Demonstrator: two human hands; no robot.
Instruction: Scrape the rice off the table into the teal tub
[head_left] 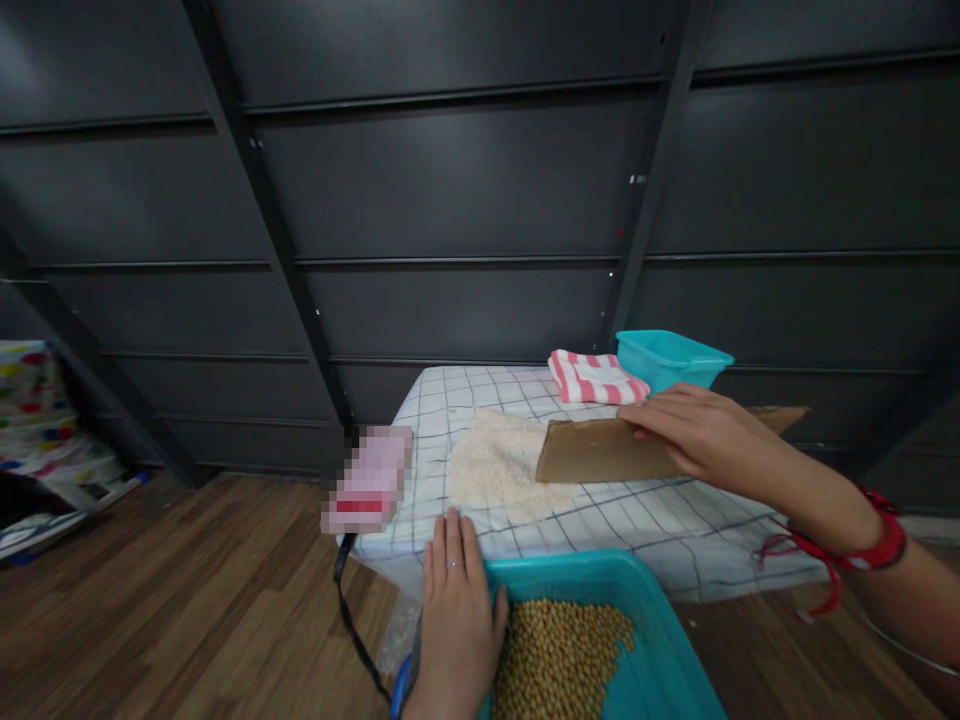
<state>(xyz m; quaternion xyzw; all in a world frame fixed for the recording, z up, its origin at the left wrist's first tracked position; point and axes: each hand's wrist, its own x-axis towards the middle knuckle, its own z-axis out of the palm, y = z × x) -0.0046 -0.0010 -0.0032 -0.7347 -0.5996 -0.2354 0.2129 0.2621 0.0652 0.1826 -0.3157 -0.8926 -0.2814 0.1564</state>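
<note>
My right hand (686, 430) grips a piece of brown cardboard (592, 450) by its top edge, tilted on the checked tablecloth. The cardboard's left end touches a spread pile of pale grains (499, 460), which look like rice. Below the table's near edge is a teal plastic tub (667, 640) holding round, yellowish beans (562, 655). My left hand (457, 620) is at the tub's left rim, thumb over the inner side and fingers stretched forward along the outside. What supports the tub from below is hidden.
A red-and-white striped cloth (596, 377) lies at the back of the table beside another teal tub (667, 350). A blurred pink object (371, 475) sits at the left edge, with a black strap (349, 610) below. Dark metal panels (465, 190) stand behind; the floor (225, 580) is wood-patterned.
</note>
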